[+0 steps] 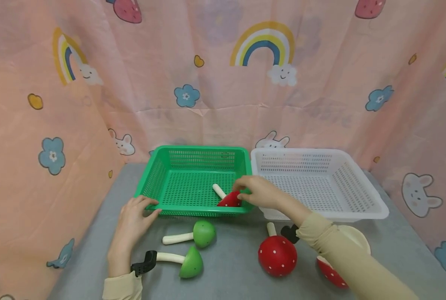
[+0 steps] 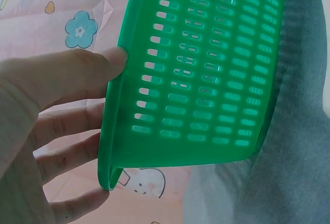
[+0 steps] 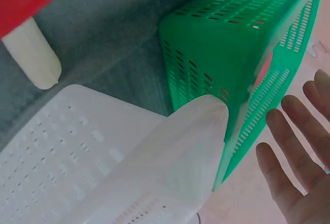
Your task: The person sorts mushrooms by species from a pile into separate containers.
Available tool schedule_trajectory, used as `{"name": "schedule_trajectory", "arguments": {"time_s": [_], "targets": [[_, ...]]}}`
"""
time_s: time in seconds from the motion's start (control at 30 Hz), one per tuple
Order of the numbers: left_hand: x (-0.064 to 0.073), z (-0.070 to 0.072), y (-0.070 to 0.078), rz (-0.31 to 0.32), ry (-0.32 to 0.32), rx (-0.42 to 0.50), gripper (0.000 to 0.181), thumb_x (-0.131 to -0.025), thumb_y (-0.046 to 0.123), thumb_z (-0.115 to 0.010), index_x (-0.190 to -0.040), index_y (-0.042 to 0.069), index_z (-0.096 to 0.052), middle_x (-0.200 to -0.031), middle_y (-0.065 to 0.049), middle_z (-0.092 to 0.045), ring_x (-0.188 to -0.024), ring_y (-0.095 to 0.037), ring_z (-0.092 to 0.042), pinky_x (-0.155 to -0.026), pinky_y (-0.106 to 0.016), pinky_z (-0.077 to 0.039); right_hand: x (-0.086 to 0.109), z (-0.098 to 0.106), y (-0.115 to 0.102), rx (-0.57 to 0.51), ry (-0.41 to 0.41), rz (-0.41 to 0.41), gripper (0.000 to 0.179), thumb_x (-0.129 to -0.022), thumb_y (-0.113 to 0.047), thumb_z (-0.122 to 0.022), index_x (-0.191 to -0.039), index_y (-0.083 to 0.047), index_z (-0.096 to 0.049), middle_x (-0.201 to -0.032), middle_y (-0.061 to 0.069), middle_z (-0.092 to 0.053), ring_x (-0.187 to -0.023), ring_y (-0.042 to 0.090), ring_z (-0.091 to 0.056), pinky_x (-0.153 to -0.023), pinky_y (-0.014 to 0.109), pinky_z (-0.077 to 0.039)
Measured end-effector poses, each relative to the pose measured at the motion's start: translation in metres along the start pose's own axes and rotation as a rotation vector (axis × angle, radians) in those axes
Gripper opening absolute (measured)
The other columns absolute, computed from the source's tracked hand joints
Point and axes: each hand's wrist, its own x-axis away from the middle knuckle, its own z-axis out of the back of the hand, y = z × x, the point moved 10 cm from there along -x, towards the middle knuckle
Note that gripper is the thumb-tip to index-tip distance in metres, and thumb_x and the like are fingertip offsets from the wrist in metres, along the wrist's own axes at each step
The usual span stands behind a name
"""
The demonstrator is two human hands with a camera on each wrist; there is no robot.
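My left hand (image 1: 130,221) grips the front left corner of the green basket (image 1: 204,211). In the left wrist view the thumb (image 2: 111,62) lies on the near side of the rim, with the other fingers behind it. A toy mushroom (image 1: 228,201) with a white-dotted red cap and pale stem lies inside, at the basket's front right. Just above that mushroom and the right rim is my right hand (image 1: 260,191). Its fingers (image 3: 289,157) are spread and loosely straight in the right wrist view, holding nothing.
A white basket (image 1: 342,214) stands right of the green one. Two green-capped mushrooms (image 1: 204,234) lie in front at left. A red-capped mushroom (image 1: 277,256) lies front right; another red cap (image 1: 331,273) and a pale round piece (image 1: 357,237) are partly behind my right sleeve.
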Motion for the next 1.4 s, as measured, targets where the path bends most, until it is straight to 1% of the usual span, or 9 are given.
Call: {"name": "schedule_trajectory", "arguments": {"time_s": [0.17, 0.33, 0.47, 0.57, 0.7, 0.87, 1.07, 1.23, 1.4], "targets": [[0.000, 0.000, -0.002, 0.006, -0.005, -0.007, 0.022, -0.085, 0.022, -0.073, -0.103, 0.010, -0.071, -0.103, -0.009, -0.067, -0.100, -0.031, -0.056, -0.093, -0.059, -0.041, 0.015, 0.004, -0.002, -0.011, 0.008, -0.015, 0.026, -0.086, -0.015, -0.071, -0.111, -0.011, -0.069, -0.108, 0.004, -0.069, -0.100, 0.020, -0.062, -0.081, 0.030, -0.056], [-0.001, -0.001, -0.001, 0.002, -0.009, -0.007, 0.022, -0.085, 0.022, -0.073, -0.103, 0.010, -0.071, -0.104, -0.008, -0.067, -0.100, -0.031, -0.057, -0.094, -0.058, -0.040, 0.032, 0.010, -0.002, -0.006, 0.039, -0.041, 0.030, -0.084, -0.016, -0.074, -0.112, -0.011, -0.069, -0.109, 0.003, -0.068, -0.101, 0.023, -0.063, -0.081, 0.033, -0.057], [0.000, -0.002, 0.000, 0.002, -0.009, -0.003, 0.022, -0.084, 0.022, -0.073, -0.103, 0.010, -0.071, -0.103, -0.008, -0.067, -0.100, -0.031, -0.056, -0.094, -0.058, -0.040, 0.047, 0.012, 0.004, 0.001, 0.056, -0.087, 0.032, -0.082, -0.019, -0.075, -0.114, -0.015, -0.068, -0.109, 0.002, -0.068, -0.101, 0.020, -0.061, -0.080, 0.031, -0.056], [-0.001, -0.003, 0.000, 0.003, -0.011, -0.002, 0.022, -0.084, 0.022, -0.073, -0.103, 0.010, -0.071, -0.103, -0.008, -0.067, -0.100, -0.031, -0.056, -0.093, -0.058, -0.040, 0.061, 0.011, 0.008, -0.008, 0.069, -0.109, 0.033, -0.083, -0.020, -0.075, -0.114, -0.017, -0.068, -0.109, 0.002, -0.067, -0.101, 0.020, -0.061, -0.081, 0.034, -0.057], [-0.001, -0.004, 0.001, 0.004, -0.016, -0.001, 0.023, -0.084, 0.022, -0.073, -0.104, 0.010, -0.071, -0.104, -0.008, -0.066, -0.100, -0.031, -0.056, -0.093, -0.058, -0.040, 0.081, 0.011, 0.008, -0.015, 0.100, -0.121, 0.034, -0.082, -0.021, -0.075, -0.115, -0.017, -0.067, -0.110, 0.000, -0.067, -0.105, 0.022, -0.062, -0.085, 0.041, -0.057], [-0.001, -0.002, 0.000, -0.001, -0.011, -0.007, 0.023, -0.084, 0.022, -0.073, -0.104, 0.009, -0.071, -0.104, -0.009, -0.066, -0.100, -0.031, -0.056, -0.092, -0.058, -0.040, 0.098, 0.007, 0.008, 0.026, 0.126, -0.164, 0.035, -0.079, -0.024, -0.078, -0.112, -0.020, -0.068, -0.108, -0.003, -0.067, -0.104, 0.019, -0.061, -0.085, 0.040, -0.057], [0.000, 0.000, -0.002, 0.004, -0.008, -0.006, 0.024, -0.084, 0.021, -0.073, -0.104, 0.009, -0.071, -0.104, -0.009, -0.067, -0.100, -0.031, -0.056, -0.092, -0.058, -0.040, 0.110, 0.003, 0.008, 0.087, 0.153, -0.199, 0.036, -0.075, -0.028, -0.081, -0.109, -0.024, -0.069, -0.107, -0.004, -0.066, -0.103, 0.017, -0.060, -0.083, 0.039, -0.058], [-0.001, -0.001, -0.001, 0.005, -0.012, -0.007, 0.024, -0.085, 0.022, -0.073, -0.105, 0.009, -0.071, -0.104, -0.009, -0.066, -0.101, -0.031, -0.056, -0.093, -0.058, -0.040, 0.123, -0.002, 0.010, 0.103, 0.186, -0.224, 0.035, -0.075, -0.027, -0.081, -0.107, -0.025, -0.069, -0.107, -0.008, -0.066, -0.101, 0.013, -0.060, -0.082, 0.036, -0.058], [0.000, -0.002, -0.001, 0.002, -0.013, -0.013, 0.023, -0.084, 0.022, -0.073, -0.104, 0.010, -0.071, -0.103, -0.008, -0.066, -0.100, -0.031, -0.056, -0.093, -0.058, -0.040, 0.139, -0.015, 0.015, 0.096, 0.222, -0.257, 0.039, -0.073, -0.027, -0.082, -0.110, -0.023, -0.068, -0.111, -0.008, -0.064, -0.104, 0.013, -0.060, -0.081, 0.036, -0.059]]}}
